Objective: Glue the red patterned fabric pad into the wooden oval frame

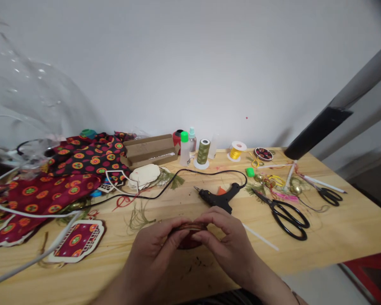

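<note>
Both of my hands meet at the near middle of the table around a small dark-red fabric-covered piece (190, 240). My left hand (155, 243) pinches its left side between thumb and fingers. From the right, my right hand (226, 239) pinches the same piece, thumb on the near face. The fingers hide much of its outline, and its back cannot be seen. Just beyond my hands lies a black hot glue gun (220, 198), its nozzle pointing left. A white glue stick (260, 238) rests to the right of my right hand.
Black scissors (287, 214) lie at right, a smaller pair (328, 195) farther off. Patterned fabric (82, 161) and a framed patterned piece (79, 239) are at left. Behind stand a cardboard box (150, 152), a green-capped bottle (184, 150), green thread (204, 152) and a yellow spool (237, 151). A black cord (165, 190) crosses the table.
</note>
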Tool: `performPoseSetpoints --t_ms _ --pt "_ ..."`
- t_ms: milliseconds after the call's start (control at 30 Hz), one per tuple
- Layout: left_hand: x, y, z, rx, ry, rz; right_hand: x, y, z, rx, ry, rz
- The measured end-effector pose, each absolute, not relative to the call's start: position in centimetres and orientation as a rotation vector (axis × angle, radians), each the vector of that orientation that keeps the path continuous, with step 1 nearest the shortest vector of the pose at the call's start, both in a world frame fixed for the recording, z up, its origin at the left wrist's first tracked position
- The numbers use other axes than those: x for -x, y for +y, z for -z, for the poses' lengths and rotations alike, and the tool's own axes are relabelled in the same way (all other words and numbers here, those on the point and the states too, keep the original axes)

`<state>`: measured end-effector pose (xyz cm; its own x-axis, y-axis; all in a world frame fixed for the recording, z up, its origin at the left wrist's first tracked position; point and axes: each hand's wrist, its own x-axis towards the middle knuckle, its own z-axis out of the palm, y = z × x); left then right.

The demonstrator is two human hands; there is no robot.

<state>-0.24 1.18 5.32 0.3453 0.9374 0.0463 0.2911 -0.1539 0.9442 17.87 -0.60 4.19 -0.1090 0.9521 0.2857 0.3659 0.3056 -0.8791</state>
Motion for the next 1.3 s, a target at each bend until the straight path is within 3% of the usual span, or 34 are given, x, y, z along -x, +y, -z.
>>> performPoseSetpoints --t_ms 433,933,1300 --pt "-0.4 0.3 -5.3 -1.14 1.26 -1.039 -17.5 -0.7 -3.8 1.255 -1.439 -0.904" --pt "-0.7 0.2 -5.7 -1.382 1.186 -0.935 -17.9 -0.8 -4.4 1.246 -1.725 -0.733" --pt "-0.2 0.9 -4.5 -0.781 1.218 -1.083 -17.4 -0.7 -4.1 1.294 -1.445 -0.958"
